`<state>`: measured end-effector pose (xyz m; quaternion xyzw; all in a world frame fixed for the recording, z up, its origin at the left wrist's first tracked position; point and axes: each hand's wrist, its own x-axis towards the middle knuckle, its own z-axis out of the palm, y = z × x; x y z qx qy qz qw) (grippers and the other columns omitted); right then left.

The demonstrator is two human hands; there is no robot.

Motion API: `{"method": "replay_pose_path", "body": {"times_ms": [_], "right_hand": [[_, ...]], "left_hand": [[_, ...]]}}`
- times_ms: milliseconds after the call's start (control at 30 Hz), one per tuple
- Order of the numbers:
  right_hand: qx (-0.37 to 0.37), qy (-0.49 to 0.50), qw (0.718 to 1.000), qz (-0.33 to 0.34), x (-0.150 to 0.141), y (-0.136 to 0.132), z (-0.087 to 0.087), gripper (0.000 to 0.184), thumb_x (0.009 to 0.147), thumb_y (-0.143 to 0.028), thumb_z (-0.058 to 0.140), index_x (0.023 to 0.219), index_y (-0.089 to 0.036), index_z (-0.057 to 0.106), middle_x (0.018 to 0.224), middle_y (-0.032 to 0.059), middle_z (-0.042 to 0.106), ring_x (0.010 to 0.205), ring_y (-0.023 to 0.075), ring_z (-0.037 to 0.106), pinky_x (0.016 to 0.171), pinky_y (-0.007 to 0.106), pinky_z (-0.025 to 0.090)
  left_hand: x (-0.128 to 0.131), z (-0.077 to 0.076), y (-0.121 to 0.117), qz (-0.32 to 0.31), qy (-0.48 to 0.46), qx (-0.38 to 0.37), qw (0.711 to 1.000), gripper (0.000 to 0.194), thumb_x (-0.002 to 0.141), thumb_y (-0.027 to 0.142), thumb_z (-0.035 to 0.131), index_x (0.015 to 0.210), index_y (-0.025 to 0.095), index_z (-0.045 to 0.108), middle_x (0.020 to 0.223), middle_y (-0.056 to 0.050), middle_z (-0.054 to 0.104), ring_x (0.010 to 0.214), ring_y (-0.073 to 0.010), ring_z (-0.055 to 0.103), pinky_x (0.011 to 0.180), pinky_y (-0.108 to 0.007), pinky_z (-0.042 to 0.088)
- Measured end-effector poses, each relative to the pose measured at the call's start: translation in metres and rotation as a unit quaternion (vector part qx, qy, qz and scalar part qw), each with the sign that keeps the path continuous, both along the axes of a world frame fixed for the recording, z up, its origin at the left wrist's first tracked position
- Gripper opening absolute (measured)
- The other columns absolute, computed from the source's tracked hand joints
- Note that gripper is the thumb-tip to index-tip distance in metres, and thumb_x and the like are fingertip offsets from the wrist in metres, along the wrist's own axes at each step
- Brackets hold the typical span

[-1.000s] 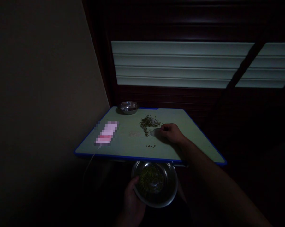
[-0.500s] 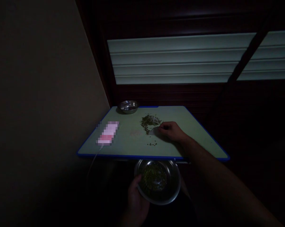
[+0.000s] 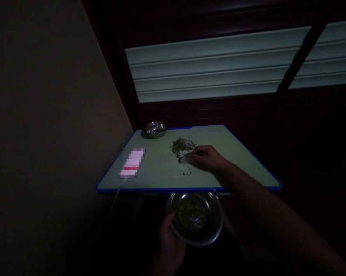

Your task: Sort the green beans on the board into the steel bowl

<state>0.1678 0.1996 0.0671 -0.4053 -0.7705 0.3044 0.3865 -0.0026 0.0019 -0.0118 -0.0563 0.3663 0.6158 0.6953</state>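
My left hand [image 3: 173, 241] grips the left rim of a steel bowl [image 3: 210, 238], thumb over the edge. The bowl is just below the table's front edge, with small green beans [image 3: 190, 212] inside that look like mung beans. Above the table, my right hand [image 3: 207, 156] is closed on a thin, flat, pale piece [image 3: 186, 158]; its exact kind is too dark to tell. That piece's far edge touches the near end of a loose pile of green beans [image 3: 182, 144] with some whitish bits among them. Several stray beans [image 3: 186, 173] lie nearer the front edge.
A second steel bowl [image 3: 155, 130] stands at the table's back left corner. On the left lies a lit, blurred phone [image 3: 132, 163] with a white cable [image 3: 115, 197] hanging over the edge. The pale table [image 3: 233, 143] has a blue rim. A wall and slatted doors stand close by.
The view has tilted slightly. The flat piece in my right hand has shifted a little to the left against the beans. My left hand still holds the bowl below the table edge.
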Motion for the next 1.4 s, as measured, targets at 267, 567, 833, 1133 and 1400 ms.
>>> {"method": "replay_pose_path", "body": {"times_ms": [267,567,833,1133,1400], "right_hand": [[0.009,-0.007,1.0,-0.004,-0.0005,0.0036,-0.0063,0.021,0.075,-0.036,0.063,0.074,-0.016,0.069,0.069,0.0021,0.064,0.067,0.0151,0.055,0.064,0.028,0.043],[0.002,-0.007,1.0,0.013,-0.001,0.0027,-0.0062,0.023,0.075,-0.038,0.064,0.074,-0.016,0.069,0.071,0.0028,0.065,0.067,0.0153,0.055,0.065,0.028,0.043],[-0.009,0.006,1.0,0.004,0.0013,0.0007,-0.0031,0.023,0.073,-0.039,0.065,0.069,-0.016,0.067,0.065,0.001,0.061,0.063,0.0144,0.052,0.062,0.028,0.041],[-0.025,0.009,1.0,0.004,0.0011,-0.0015,-0.0004,0.026,0.072,-0.041,0.065,0.068,-0.015,0.065,0.063,0.0008,0.059,0.061,0.0132,0.05,0.059,0.027,0.04],[0.004,-0.011,1.0,0.006,0.0006,-0.0022,0.0004,0.025,0.075,-0.04,0.063,0.068,-0.016,0.067,0.064,0.0012,0.06,0.063,0.0137,0.05,0.061,0.028,0.04]], "left_hand": [[-0.0014,0.0024,0.0,0.002,0.002,-0.007,1.0,0.019,0.082,0.022,0.058,0.084,0.017,0.076,0.086,-0.008,0.079,0.081,-0.0237,0.073,0.092,-0.043,0.051],[-0.0006,0.0005,-0.0005,0.008,0.008,0.004,1.0,0.02,0.082,0.022,0.058,0.087,0.016,0.075,0.087,-0.01,0.079,0.082,-0.0247,0.072,0.09,-0.044,0.052],[-0.0014,0.0002,-0.001,-0.002,0.014,-0.006,1.0,0.019,0.08,0.023,0.06,0.09,0.016,0.075,0.087,-0.009,0.079,0.085,-0.0253,0.072,0.093,-0.045,0.05],[-0.0004,-0.0006,-0.0008,0.005,-0.009,-0.01,1.0,0.02,0.082,0.023,0.057,0.083,0.016,0.076,0.086,-0.01,0.079,0.086,-0.0267,0.072,0.094,-0.045,0.049],[-0.0002,-0.0019,-0.0005,0.011,-0.01,-0.017,1.0,0.023,0.083,0.022,0.057,0.096,0.016,0.075,0.083,-0.009,0.079,0.083,-0.0258,0.072,0.094,-0.046,0.049]]}}
